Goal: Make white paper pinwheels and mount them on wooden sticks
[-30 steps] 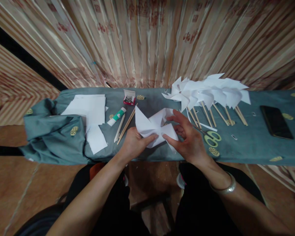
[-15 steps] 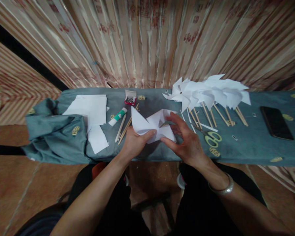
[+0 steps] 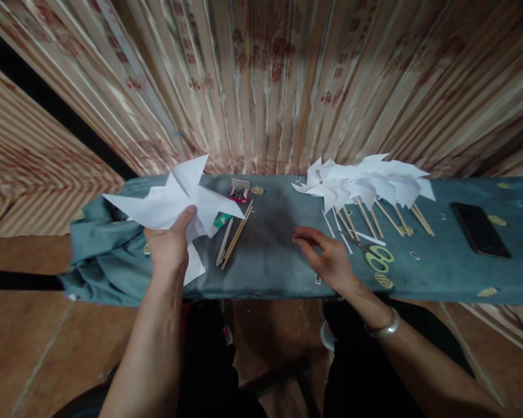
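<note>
My left hand (image 3: 169,247) is closed on a folded white paper pinwheel (image 3: 174,200) and holds it up over the left part of the table, above a stack of white paper sheets. My right hand (image 3: 326,255) rests low on the blue-grey cloth (image 3: 270,255), fingers drawn together and pointing left, with what they hold, if anything, too small to make out. Green-handled scissors (image 3: 377,255) lie just right of that hand. A glue stick (image 3: 220,222) and several wooden sticks (image 3: 233,235) lie between my hands.
A pile of finished white pinwheels on sticks (image 3: 366,183) lies at the back right. A black phone (image 3: 479,229) sits further right. A small red box of pins (image 3: 239,191) stands at the back. Bunched cloth (image 3: 100,255) hangs at the table's left end, striped curtain behind.
My left hand lifted the paper pinwheel and carried it left, away from the middle. My right hand let go of it and dropped to the cloth. The view shifted slightly.
</note>
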Tool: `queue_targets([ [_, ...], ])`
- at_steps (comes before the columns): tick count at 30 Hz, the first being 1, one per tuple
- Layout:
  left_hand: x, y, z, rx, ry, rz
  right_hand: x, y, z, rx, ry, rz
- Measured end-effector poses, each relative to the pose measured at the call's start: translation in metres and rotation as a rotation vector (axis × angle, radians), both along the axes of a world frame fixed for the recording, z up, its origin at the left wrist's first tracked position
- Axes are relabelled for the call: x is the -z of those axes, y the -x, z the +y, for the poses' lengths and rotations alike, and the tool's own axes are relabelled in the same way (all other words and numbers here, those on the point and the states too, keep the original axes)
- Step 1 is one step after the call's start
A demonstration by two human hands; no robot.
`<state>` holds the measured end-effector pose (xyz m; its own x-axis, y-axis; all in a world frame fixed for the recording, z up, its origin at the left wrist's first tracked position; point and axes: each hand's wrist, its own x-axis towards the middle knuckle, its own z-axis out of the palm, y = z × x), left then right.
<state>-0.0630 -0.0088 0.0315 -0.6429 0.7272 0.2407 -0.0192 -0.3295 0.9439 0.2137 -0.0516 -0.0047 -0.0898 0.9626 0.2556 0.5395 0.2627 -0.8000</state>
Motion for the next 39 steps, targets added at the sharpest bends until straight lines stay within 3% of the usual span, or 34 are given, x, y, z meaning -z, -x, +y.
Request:
queue_targets([
  [6, -0.003, 0.017, -0.005, 0.036, 0.072, -0.084, 0.002, 0.039, 0.031, -0.145, -0.012, -0.142],
  [12, -0.003, 0.029, -0.006, -0.001, -0.002, -0.167, -0.029, 0.093, 0.116, -0.323, -0.262, -0.576],
  [15, -0.002, 0.031, -0.006, 0.005, -0.012, -0.194, -0.036, 0.113, 0.154, -0.370, -0.285, -0.859],
  [18, -0.003, 0.030, -0.007, 0.019, 0.000, -0.183, -0.033, 0.125, 0.176, -0.430, -0.283, -0.928],
  [29, 0.000, 0.033, -0.006, 0.000, 0.056, -0.186, -0.012, 0.138, 0.205, -0.482, -0.200, -1.008],
  [39, 0.000, 0.033, -0.005, 0.003, 0.066, -0.165, 0.005, 0.142, 0.209, -0.430, -0.166, -0.822],
])
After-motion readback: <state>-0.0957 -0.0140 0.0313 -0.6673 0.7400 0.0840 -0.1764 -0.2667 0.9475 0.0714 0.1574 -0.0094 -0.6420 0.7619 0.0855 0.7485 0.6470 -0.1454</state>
